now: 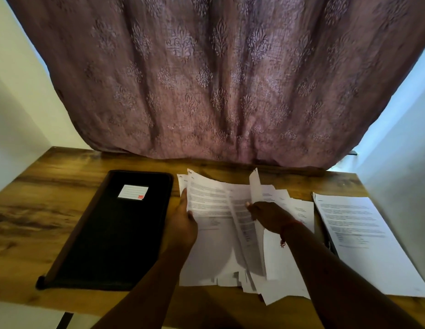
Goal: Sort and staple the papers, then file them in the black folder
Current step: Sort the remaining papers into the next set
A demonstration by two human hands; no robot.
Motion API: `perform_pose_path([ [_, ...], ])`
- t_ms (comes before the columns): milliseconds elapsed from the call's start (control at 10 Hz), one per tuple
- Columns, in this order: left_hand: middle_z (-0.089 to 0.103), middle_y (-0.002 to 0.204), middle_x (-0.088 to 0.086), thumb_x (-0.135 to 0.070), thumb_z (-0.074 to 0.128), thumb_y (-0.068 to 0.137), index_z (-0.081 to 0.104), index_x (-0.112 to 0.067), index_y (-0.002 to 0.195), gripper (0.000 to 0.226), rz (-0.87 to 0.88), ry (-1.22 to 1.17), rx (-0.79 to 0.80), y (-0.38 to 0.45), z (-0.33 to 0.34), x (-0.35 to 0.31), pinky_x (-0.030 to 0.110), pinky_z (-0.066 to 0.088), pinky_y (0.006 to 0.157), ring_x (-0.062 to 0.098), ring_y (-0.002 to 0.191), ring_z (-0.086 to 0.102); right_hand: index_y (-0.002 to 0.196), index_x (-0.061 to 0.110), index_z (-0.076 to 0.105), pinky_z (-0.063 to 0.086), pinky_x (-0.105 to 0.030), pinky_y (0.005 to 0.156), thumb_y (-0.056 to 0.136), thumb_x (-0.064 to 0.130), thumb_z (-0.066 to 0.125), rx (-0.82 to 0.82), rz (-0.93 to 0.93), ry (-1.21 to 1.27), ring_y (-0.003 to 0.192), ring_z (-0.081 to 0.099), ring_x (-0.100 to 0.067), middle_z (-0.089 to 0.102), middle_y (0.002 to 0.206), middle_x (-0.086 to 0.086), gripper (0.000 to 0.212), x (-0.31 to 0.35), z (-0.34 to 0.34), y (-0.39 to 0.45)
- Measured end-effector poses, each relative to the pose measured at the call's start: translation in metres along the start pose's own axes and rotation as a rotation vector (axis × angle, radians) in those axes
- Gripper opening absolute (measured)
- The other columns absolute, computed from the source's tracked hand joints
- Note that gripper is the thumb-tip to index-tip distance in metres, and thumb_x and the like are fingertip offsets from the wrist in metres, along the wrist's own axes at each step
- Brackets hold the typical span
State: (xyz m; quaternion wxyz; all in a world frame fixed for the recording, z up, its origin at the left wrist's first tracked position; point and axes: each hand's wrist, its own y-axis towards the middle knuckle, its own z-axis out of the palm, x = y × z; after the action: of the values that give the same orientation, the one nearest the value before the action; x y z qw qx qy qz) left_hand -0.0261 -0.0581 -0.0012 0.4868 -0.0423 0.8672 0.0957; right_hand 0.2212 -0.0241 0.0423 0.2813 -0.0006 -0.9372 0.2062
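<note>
White loose sheets [214, 233] mid-sort: my left hand [183, 224] grips the pile's left edge, right hand [271, 216] pinches one sheet [255, 186] upright. Lift slow, w/o dragging others, check heading, then onto sorted stack [363, 233].

Bare forearms; red thread bracelet [288, 227] on right wrist.

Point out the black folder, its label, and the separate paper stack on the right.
black folder [107, 238], head view, bare cover.
label [133, 192], head view, its white middle.
paper stack [358, 233], head view, top sheet.
</note>
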Motion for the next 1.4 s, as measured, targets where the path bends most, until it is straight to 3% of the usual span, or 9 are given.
perform_pose_path([
  [200,0.052,0.126,0.008,-0.016,0.048,0.099,0.014,-0.04,0.154,0.069,0.12,0.29,-0.221,0.019,-0.026,-0.042,0.03,0.05,0.072,0.021,0.086,0.06,0.099,0.015,0.06,0.046,-0.036,0.099,0.099,0.024,0.052,-0.121,-0.086,-0.141,0.11,0.058,-0.025,0.062,0.114,-0.006,0.012,0.0,-0.01,0.015],
  [400,0.051,0.141,0.002,-0.029,0.039,0.097,0.019,-0.035,0.155,0.062,0.208,0.036,-0.285,0.033,-0.032,-0.079,0.027,0.042,0.098,0.01,0.117,0.051,0.107,0.013,0.056,0.044,-0.027,0.089,0.098,0.015,0.049,-0.183,-0.123,-0.18,0.105,0.058,-0.025,0.06,0.112,-0.01,0.012,0.013,-0.029,0.024],
  [600,0.048,0.144,-0.006,-0.007,0.041,0.098,0.033,-0.036,0.149,0.06,0.08,0.002,-0.211,0.025,-0.017,-0.038,0.019,0.039,0.099,0.006,0.124,0.049,0.131,0.014,0.043,0.05,-0.039,0.09,0.096,0.017,0.047,-0.2,-0.138,-0.323,0.102,0.061,-0.031,0.062,0.117,-0.014,0.035,0.037,-0.044,0.017],
  [700,0.056,0.138,-0.001,-0.015,0.043,0.096,0.051,-0.045,0.134,0.049,-0.089,-0.106,0.005,0.032,-0.004,0.0,0.041,0.049,0.104,0.018,0.125,0.055,0.139,0.017,0.038,0.05,-0.044,0.095,0.096,0.02,0.044,-0.153,-0.194,-0.381,0.109,0.06,-0.032,0.059,0.126,-0.013,0.044,0.059,-0.024,0.013],
  [900,0.055,0.129,-0.001,-0.016,0.04,0.105,0.06,-0.019,0.125,0.028,-0.38,-0.224,0.187,0.003,0.019,0.002,0.03,0.043,0.1,0.016,0.115,0.052,0.147,0.019,0.027,0.049,-0.045,0.096,0.097,0.027,0.045,0.015,-0.316,-0.473,0.117,0.057,-0.036,0.055,0.134,-0.019,0.055,0.084,0.045,0.021],
  [1100,0.062,0.13,0.004,-0.031,0.035,0.107,0.057,-0.018,0.131,0.035,-0.509,-0.335,0.264,0.002,0.022,0.006,0.044,0.05,0.102,0.023,0.118,0.058,0.143,0.017,0.031,0.053,-0.049,0.083,0.1,0.031,0.038,0.038,-0.234,-0.258,0.099,0.063,-0.038,0.06,0.115,-0.022,0.046,0.09,0.096,0.021],
  [1200,0.064,0.127,0.002,-0.035,0.039,0.105,0.06,-0.023,0.125,0.032,-0.575,-0.403,0.265,0.001,0.026,0.009,0.044,0.052,0.098,0.021,0.113,0.061,0.149,0.022,0.015,0.053,-0.053,0.086,0.093,0.022,0.052,0.037,-0.262,-0.167,0.104,0.06,-0.041,0.056,0.122,-0.025,0.067,0.083,0.104,0.025],
  [1300,0.065,0.122,0.001,-0.034,0.041,0.104,0.059,-0.027,0.116,0.022,-0.626,-0.47,0.244,0.002,0.028,0.007,0.036,0.058,0.085,0.017,0.103,0.064,0.154,0.034,-0.006,0.033,-0.053,0.113,0.091,0.023,0.062,0.08,-0.357,-0.019,0.145,0.023,-0.035,0.01,0.161,-0.011,0.093,0.066,0.105,0.031],
  [1400,0.065,0.119,0.0,-0.039,0.04,0.105,0.058,-0.026,0.115,0.025,-0.606,-0.484,0.212,0.002,0.028,0.007,0.024,0.056,0.072,0.015,0.101,0.063,0.152,0.043,-0.006,0.036,-0.055,0.111,0.088,0.029,0.065,0.111,-0.396,0.084,0.144,0.025,-0.034,0.006,0.163,-0.001,0.096,0.053,0.104,0.036],
])
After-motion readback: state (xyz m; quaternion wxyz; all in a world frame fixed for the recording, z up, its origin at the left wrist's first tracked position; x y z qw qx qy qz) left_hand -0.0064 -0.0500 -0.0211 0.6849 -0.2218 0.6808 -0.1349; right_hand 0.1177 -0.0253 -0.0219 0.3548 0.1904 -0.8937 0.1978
